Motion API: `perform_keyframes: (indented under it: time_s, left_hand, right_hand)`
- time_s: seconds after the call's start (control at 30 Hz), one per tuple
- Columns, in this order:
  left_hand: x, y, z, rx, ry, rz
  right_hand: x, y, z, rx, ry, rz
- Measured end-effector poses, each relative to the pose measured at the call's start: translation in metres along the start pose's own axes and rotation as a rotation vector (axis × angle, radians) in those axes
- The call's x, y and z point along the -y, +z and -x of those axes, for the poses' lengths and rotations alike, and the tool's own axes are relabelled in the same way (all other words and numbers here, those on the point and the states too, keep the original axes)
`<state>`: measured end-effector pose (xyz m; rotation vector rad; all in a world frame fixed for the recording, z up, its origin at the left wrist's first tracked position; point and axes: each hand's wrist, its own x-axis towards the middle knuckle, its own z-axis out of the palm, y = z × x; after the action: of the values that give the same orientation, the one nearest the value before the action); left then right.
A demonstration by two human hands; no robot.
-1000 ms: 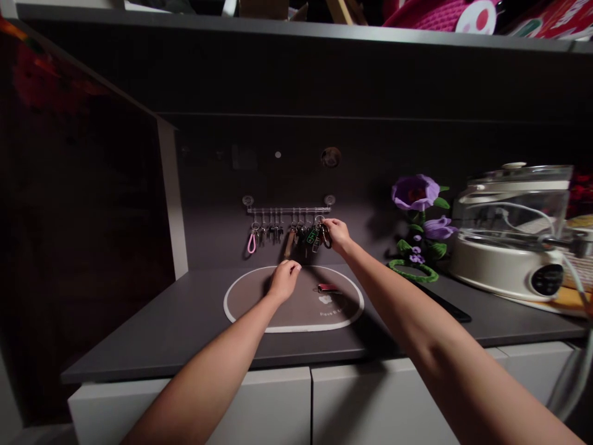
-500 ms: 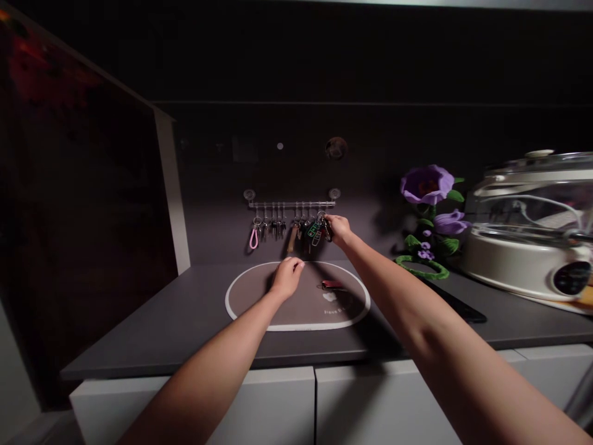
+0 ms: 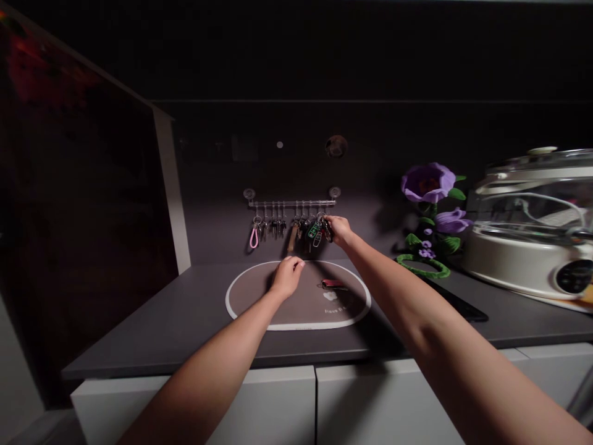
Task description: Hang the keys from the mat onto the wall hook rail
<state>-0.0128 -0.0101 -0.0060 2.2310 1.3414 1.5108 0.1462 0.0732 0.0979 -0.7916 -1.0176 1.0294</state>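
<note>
A clear hook rail (image 3: pixel 291 203) on the dark wall carries several key rings, among them a pink loop (image 3: pixel 254 237) at its left and a green-marked key fob (image 3: pixel 314 231) near its right. My right hand (image 3: pixel 339 229) is closed at the rail's right end, its fingertips pinching a key ring (image 3: pixel 320 217) beside the fobs. Over the oval mat (image 3: pixel 250 296), my left hand (image 3: pixel 288 276) hovers with fingers curled; whether it holds anything is hidden. A red item with a small ring (image 3: pixel 332 284) lies on the mat's right half.
Purple knitted flowers (image 3: pixel 428 183) with a green ring base (image 3: pixel 422 267) stand right of my right arm. A black flat device (image 3: pixel 458 304) lies in front of them. At the far right is a cream appliance with a clear cover (image 3: pixel 514 256). The dark counter's front edge (image 3: pixel 185 369) runs below.
</note>
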Motion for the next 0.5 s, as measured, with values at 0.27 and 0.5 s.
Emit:
perform_keyframes:
  time_s: [0.27, 0.5]
  left_hand:
    - [-0.0005, 0.0001, 0.0002, -0.005, 0.010, 0.011]
    - [-0.0025, -0.0005, 0.0008, 0.030, -0.005, -0.028]
  right_hand:
    - [-0.0081, -0.0068, -0.0004, 0.032, 0.010, 0.022]
    - [-0.0115, -0.0101, -0.0032, -0.009, -0.079, 0.156]
